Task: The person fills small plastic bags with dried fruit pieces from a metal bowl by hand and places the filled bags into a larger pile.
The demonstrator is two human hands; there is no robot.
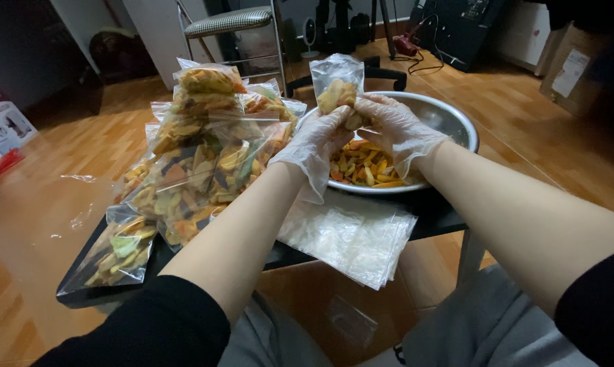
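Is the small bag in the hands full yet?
Partly full: the clear bag shows chips only in its lower part, upper part empty, above the steel bowl.

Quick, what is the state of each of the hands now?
Left hand: closed on the small clear bag of chips, over the metal bowl.
Right hand: closed on the same bag.

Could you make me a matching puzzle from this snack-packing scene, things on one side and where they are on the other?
Things:
1. small clear plastic bag of chips
2. round shiny metal bowl
3. stack of empty clear bags
4. pile of filled chip bags

Places:
A. left part of the table
B. held up in both gloved hands
C. table's near edge, overhanging
D. behind the hands, holding loose chips

Pairs: 1-B, 2-D, 3-C, 4-A
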